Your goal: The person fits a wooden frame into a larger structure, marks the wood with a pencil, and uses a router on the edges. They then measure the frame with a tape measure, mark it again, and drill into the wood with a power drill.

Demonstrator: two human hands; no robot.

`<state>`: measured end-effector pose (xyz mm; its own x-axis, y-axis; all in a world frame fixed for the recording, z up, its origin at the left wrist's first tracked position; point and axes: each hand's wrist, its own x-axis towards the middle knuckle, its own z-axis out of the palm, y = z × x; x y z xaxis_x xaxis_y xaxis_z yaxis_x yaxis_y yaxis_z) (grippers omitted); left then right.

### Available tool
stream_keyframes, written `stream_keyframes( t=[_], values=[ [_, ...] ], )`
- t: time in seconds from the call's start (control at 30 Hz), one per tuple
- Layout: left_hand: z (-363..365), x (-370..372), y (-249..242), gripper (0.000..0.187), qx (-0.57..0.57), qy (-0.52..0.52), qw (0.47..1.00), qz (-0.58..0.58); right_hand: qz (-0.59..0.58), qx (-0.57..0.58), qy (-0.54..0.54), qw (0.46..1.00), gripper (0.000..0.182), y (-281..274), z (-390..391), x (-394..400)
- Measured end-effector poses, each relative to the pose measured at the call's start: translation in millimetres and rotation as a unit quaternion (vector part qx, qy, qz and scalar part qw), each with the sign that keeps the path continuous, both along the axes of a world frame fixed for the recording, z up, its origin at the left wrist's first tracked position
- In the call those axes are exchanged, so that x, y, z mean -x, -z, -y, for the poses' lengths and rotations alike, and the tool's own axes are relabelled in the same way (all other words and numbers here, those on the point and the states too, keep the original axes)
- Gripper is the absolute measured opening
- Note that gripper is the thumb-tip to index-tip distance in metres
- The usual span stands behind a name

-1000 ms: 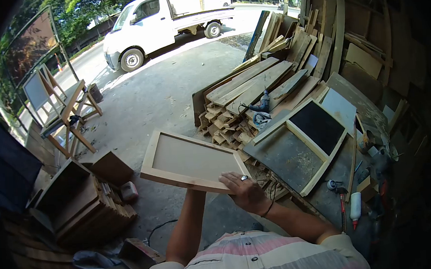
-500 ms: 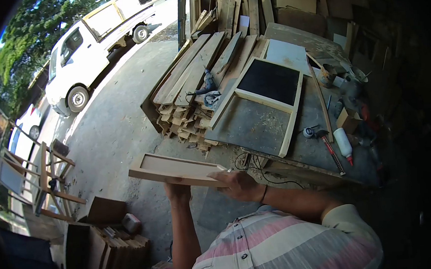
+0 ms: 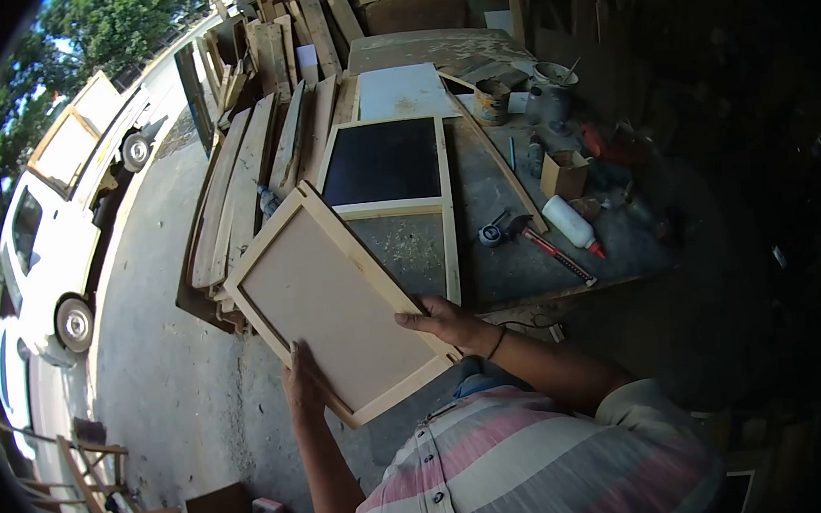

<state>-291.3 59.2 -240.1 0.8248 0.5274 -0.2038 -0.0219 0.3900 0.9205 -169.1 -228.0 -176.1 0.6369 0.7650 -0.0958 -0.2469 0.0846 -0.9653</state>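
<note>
A wooden framed panel with a pale flat board inside its light frame is held tilted in front of my body. My left hand grips its lower left edge, thumb lying on the frame and the other fingers hidden behind. On the right edge, near the lower corner, my right hand clasps the frame with the thumb on top. Behind the panel, a larger wooden frame with a black panel in its far half lies on the workbench. The panel's top corner overlaps that frame in view.
On the bench lie a hammer, a white glue bottle, a tape measure, a small cardboard box and cans. Stacked planks stand left of the bench. A white truck is parked outside at left.
The framed panel has turned from nearly edge-on to showing its broad face, and its far end is raised. My view has swung right, toward the bench.
</note>
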Motion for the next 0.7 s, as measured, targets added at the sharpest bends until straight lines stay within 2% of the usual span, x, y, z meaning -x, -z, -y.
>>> stream_keyframes(
  t=[0.03, 0.1, 0.13, 0.17, 0.23, 0.27, 0.33, 0.4, 0.43, 0.5, 0.57, 0.63, 0.7],
  values=[
    [5, -11, -8, 0.059, 0.006, 0.016, 1.000, -0.021, -0.033, -0.022, -0.008, 0.999, 0.047, 3, 3, -9],
    [9, -35, -9, 0.071, 0.008, 0.057, 0.998, -0.028, -0.010, -0.022, 0.004, 1.000, 0.048, -2, 10, -25],
    [6, -48, 2, 0.065, 0.026, 0.055, 0.998, -0.021, 0.002, -0.039, 0.014, 0.999, 0.049, -3, 10, -33],
    [2, -60, 13, 0.059, 0.047, 0.048, 0.998, -0.017, -0.034, -0.038, 0.030, 0.998, 0.052, -4, 16, -36],
    [12, -80, 4, 0.063, 0.052, 0.059, 0.996, -0.039, -0.002, 0.008, 0.023, 1.000, 0.054, 7, 26, -54],
    [17, -90, 0, 0.069, 0.044, 0.096, 0.994, -0.018, -0.005, 0.007, 0.037, 0.999, 0.054, 16, 35, -65],
    [4, -114, 13, 0.070, 0.046, 0.105, 0.993, -0.020, 0.143, 0.085, 0.072, 0.983, 0.051, 35, 50, -80],
    [-4, -136, 11, 0.073, 0.061, 0.123, 0.990, -0.012, 0.046, 0.012, 0.169, 0.984, 0.048, 47, 79, -90],
    [-11, -147, 8, 0.069, 0.076, 0.138, 0.987, 0.005, 0.035, 0.010, 0.219, 0.975, 0.049, 38, 104, -95],
    [-14, -169, -14, 0.063, 0.073, 0.124, 0.990, -0.001, 0.082, 0.071, 0.332, 0.937, 0.049, 47, 160, -118],
    [-38, -190, -9, 0.058, 0.015, 0.051, 0.998, 0.021, 0.094, 0.121, 0.460, 0.874, 0.048, 59, 230, -136],
    [-65, -201, -12, 0.056, -0.005, 0.006, 1.000, 0.029, 0.082, 0.220, 0.569, 0.788, 0.049, 77, 307, -157],
    [-82, -195, -34, 0.052, -0.024, -0.067, 0.997, 0.010, 0.222, 0.399, 0.584, 0.671, 0.050, 122, 399, -182]
  ],
)
